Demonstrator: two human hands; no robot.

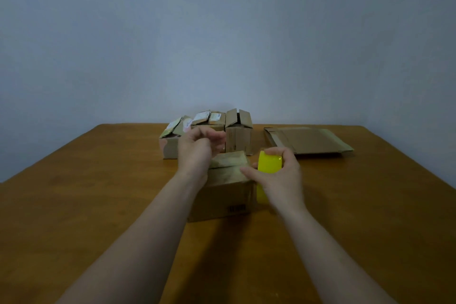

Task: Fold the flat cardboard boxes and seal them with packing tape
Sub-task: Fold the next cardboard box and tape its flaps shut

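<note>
A small folded cardboard box (223, 192) with a barcode on its front stands in the middle of the wooden table. My right hand (281, 175) grips a yellow roll of packing tape (269, 164) at the box's right top edge; a yellow strip runs down the box's right side. My left hand (197, 148) hovers over the box's far left corner, fingers curled and pinched together. Whether it pinches a tape end I cannot tell.
Three folded boxes stand in a row behind: a left box (170, 140), a middle box (209, 118) and a right box (238, 133) with raised top flaps. A flat cardboard sheet (308, 139) lies at the back right. A plain wall rises behind the table (98, 180).
</note>
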